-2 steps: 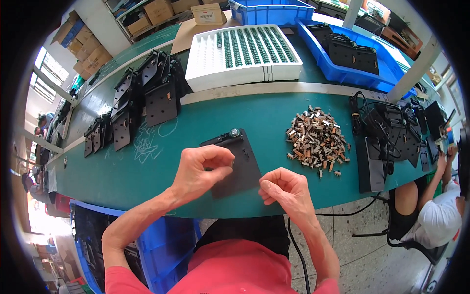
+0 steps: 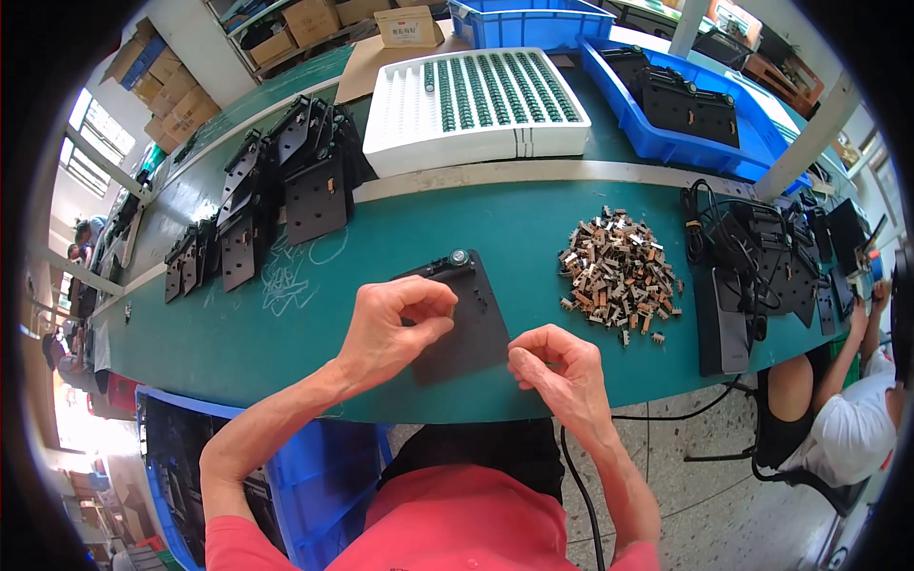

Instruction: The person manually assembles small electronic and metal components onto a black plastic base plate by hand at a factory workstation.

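A flat black plate [image 2: 466, 328] with a round metal-ended part [image 2: 459, 258] at its far edge lies on the green table in front of me. Over the plate's left side, my left hand [image 2: 390, 328] is closed, thumb and forefinger curled into a ring. Anything in that pinch is too small to make out. By the plate's right edge, my right hand [image 2: 562, 371] is closed too, thumb pressed to bent fingers; whether it holds something is hidden. Beyond the right hand lies a heap of small metal slide switches [image 2: 619, 271].
A white foam tray [image 2: 476, 147] with rows of green cylinders stands at the back. Black plate assemblies [image 2: 314, 200] are stacked at left, with more in a blue bin [image 2: 657, 143] at back right. Cables and a black box [image 2: 724, 324] lie right; a co-worker [image 2: 847, 428] sits beyond.
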Action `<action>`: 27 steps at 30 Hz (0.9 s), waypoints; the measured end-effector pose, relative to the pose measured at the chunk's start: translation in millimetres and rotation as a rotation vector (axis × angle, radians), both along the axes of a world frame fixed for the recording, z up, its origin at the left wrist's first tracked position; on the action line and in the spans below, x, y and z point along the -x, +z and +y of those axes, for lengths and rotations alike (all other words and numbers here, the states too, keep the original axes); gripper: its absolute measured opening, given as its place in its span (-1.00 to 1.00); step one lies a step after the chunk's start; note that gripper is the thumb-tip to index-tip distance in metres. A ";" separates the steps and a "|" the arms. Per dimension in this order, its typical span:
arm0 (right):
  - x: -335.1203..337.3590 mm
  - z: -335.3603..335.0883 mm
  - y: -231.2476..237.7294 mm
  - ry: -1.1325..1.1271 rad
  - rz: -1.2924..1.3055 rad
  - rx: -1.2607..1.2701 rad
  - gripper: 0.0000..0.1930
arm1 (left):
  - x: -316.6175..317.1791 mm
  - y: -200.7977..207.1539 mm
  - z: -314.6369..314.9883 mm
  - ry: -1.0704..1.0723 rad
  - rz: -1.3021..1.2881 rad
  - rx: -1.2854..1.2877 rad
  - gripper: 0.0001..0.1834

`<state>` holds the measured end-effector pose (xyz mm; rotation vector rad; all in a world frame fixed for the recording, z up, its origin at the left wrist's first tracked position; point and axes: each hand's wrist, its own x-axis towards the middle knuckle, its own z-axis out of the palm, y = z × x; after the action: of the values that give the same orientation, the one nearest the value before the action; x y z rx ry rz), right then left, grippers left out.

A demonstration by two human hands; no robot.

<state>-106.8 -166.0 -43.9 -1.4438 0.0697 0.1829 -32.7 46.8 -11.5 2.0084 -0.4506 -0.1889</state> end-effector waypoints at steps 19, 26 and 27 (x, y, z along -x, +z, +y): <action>-3.8 7.5 -21.9 -0.139 -0.528 0.739 -0.77 | -17.8 -32.9 -26.0 0.018 -0.509 -0.284 -0.76; -4.2 6.2 -21.7 -0.145 -0.538 0.734 -0.77 | -19.2 -31.8 -27.2 0.002 -0.533 -0.324 -0.76; -4.1 6.4 -21.6 -0.146 -0.538 0.732 -0.77 | -19.3 -32.2 -27.5 0.003 -0.535 -0.319 -0.76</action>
<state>-102.7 -159.6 -65.5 -2.1617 -0.2205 -0.3959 -13.4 19.3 -43.7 2.3693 -0.7926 0.3080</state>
